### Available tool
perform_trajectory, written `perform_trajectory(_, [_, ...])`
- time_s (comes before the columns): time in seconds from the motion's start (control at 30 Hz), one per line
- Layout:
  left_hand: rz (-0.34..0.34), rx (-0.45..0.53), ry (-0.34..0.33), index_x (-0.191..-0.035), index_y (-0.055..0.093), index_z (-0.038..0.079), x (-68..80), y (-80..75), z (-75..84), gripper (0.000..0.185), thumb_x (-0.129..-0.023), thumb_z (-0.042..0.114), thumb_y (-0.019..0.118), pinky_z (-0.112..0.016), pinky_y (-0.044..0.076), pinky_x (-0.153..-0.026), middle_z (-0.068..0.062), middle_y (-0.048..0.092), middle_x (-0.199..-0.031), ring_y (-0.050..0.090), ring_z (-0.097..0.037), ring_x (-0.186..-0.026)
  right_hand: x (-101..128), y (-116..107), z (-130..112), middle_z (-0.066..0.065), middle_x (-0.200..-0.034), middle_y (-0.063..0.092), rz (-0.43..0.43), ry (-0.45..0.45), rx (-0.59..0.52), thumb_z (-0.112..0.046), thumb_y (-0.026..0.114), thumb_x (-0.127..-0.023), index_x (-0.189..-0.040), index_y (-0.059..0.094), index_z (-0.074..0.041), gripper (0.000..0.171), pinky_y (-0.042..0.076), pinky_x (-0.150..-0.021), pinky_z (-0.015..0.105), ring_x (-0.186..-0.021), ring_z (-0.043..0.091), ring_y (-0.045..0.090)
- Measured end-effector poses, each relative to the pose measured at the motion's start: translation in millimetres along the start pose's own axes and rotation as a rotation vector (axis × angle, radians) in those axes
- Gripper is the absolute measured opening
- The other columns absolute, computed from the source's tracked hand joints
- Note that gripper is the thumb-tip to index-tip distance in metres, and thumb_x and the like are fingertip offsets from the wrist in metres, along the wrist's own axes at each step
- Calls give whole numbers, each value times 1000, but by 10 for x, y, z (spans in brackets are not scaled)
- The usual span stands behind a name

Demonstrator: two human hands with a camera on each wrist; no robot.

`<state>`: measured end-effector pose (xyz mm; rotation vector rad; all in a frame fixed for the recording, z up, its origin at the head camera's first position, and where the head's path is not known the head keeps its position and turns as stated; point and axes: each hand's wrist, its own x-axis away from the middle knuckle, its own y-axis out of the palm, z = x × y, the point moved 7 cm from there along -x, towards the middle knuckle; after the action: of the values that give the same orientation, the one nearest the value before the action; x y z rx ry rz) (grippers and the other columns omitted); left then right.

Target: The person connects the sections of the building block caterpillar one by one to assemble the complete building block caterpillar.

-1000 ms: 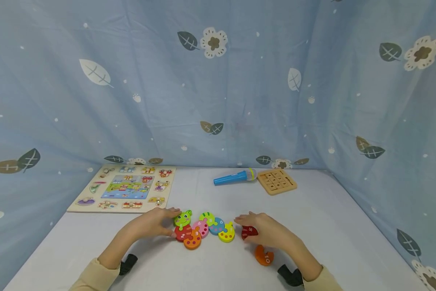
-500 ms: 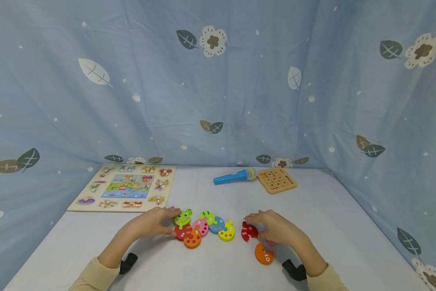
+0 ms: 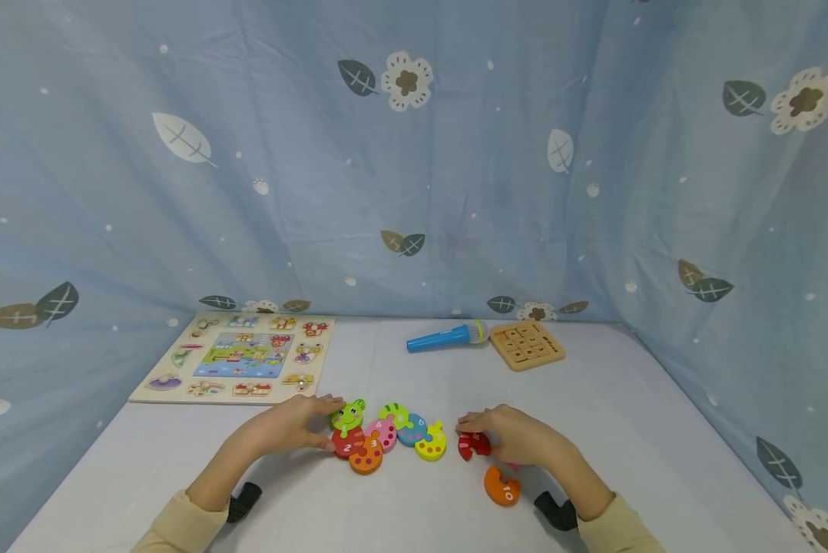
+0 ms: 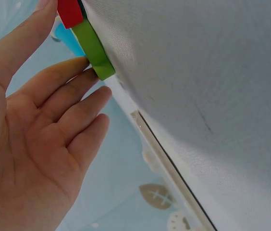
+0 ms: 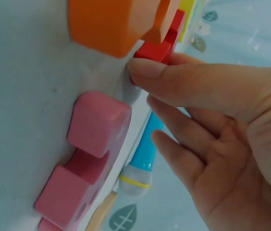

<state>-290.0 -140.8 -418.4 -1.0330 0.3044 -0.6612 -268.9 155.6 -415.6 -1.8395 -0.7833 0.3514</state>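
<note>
Now | right hand (image 3: pixel 521 436) is moving closer over red piece 8 (image 3: pixel 474 442), thumb and fingers apparently pinching it | piece is lying apart from yellow piece 7 (image 3: pixel 431 445) (so the gap is remaining) | left hand (image 3: pixel 291 424) is touching green head (image 3: pixel 347 417), fingers unclenched

Peg puzzle board (image 3: pixel 243 357): pale, flat, far left of the white desk (image 3: pixel 400 511), colourful scene printed centrally
Toy microphone (image 3: pixel 438 339): blue handle, yellow ring, head pointing right
Number puzzle (image 3: pixel 552 354): wooden, just beside the microphone's head
Curtain (image 3: pixel 455 184): blue, leaves and flowers, behind
</note>
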Motion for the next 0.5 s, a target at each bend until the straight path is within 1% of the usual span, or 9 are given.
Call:
perform_trajectory(0.1, [3, 7, 6, -135, 54, 1, 3, -8, 13, 68, -80, 33, 78, -53, 35, -106, -18, 50, -140, 41, -38, -133, 9, -18, -4, 4, -126, 64, 13, 23, 32, 8, 73, -75, -122, 68, -7, 49, 47, -98, 45, -117, 25, 59])
perform_trajectory(0.2, [4, 10, 7, -135, 54, 0, 8, -9, 14, 69, -80, 34, 78, -53, 34, -107, -18, 50, -140, 41, -38, -133, 25, -36, 1, 6, -124, 65, 27, 34, 60, 5, 75, -75, -120, 68, -5, 47, 53, -91, 40, -110, 25, 62])
perform_trajectory(0.27, [5, 7, 9, -135, 54, 0, 9, -7, 13, 69, -80, 34, 78, -53, 34, -107, -18, 50, -140, 41, -38, -133, 34, -45, 14, 6, -122, 66, 39, 34, 75, -1, 79, -75, -119, 69, -5, 45, 54, -88, 37, -107, 24, 63])
perform_trajectory(0.43, [3, 5, 9, -135, 54, 0, 6, -2, 12, 69, -80, 33, 78, -53, 34, -107, -18, 50, -140, 41, -38, -132, 37, -42, 51, 6, -122, 66, 58, 16, 73, -18, 84, -75, -118, 69, -5, 48, 52, -92, 42, -111, 26, 62])
perform_trajectory(0.5, [2, 7, 5, -135, 54, 0, 3, -2, 13, 68, -80, 33, 78, -53, 35, -107, -18, 50, -140, 41, -37, -133, 34, -35, 64, 6, -122, 66, 65, 12, 56, -19, 84, -75, -119, 69, -5, 48, 51, -93, 44, -112, 27, 61])
